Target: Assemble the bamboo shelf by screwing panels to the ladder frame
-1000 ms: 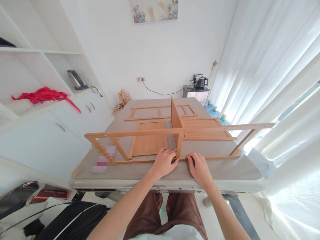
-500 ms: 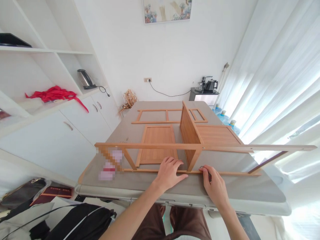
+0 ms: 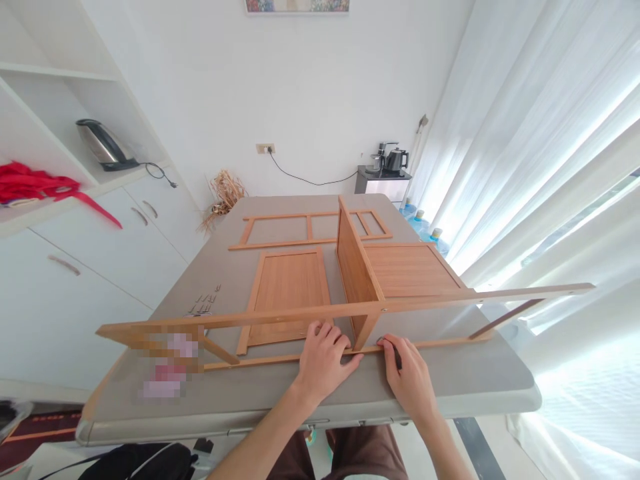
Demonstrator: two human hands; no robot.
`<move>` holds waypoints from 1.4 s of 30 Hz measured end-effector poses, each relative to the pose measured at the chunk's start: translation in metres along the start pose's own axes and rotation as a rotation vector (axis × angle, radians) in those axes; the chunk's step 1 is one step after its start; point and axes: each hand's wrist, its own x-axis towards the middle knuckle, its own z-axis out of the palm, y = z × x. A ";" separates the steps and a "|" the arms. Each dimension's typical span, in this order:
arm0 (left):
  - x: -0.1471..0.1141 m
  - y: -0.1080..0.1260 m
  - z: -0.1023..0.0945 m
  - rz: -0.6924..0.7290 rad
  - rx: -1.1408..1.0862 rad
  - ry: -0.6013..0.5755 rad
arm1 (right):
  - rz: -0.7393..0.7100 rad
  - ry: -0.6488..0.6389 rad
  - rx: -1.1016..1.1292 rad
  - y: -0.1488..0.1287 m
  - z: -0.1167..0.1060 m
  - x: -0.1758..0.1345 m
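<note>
A wooden ladder-like frame (image 3: 300,312) stands on its long edge along the near side of the table, with an upright wooden panel (image 3: 357,257) joined to it at right angles. My left hand (image 3: 323,363) is curled over the frame's lower rail, left of the panel joint, thumb in front. Just right of that joint, my right hand (image 3: 407,373) pinches a small dark tool, apparently a hex key (image 3: 382,339), against the lower rail. Most of the tool is hidden by my fingers. A screw head or hole shows on the upper rail above.
Two flat wooden panels (image 3: 290,293) (image 3: 410,270) and another open frame (image 3: 270,245) lie on the grey table (image 3: 200,267). Several small metal fasteners (image 3: 203,303) lie at left, near a blurred pinkish patch. Curtains (image 3: 525,133) hang at right; shelves (image 3: 60,120) stand at left.
My view has shifted, so the scene sits further left. The frame's left end now appears nearer and lower. Both hands keep their places on the lower rail, beside the panel joint.
</note>
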 end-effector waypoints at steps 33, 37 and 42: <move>-0.026 -0.069 -0.065 -0.546 0.284 -0.051 | 0.305 0.224 0.053 0.002 0.001 -0.015; -0.026 -0.088 -0.057 -0.754 0.362 -0.141 | 0.161 0.295 0.061 -0.028 0.006 -0.033; -0.031 -0.083 -0.055 -0.711 0.268 -0.142 | -0.125 -0.139 0.272 -0.087 0.033 -0.036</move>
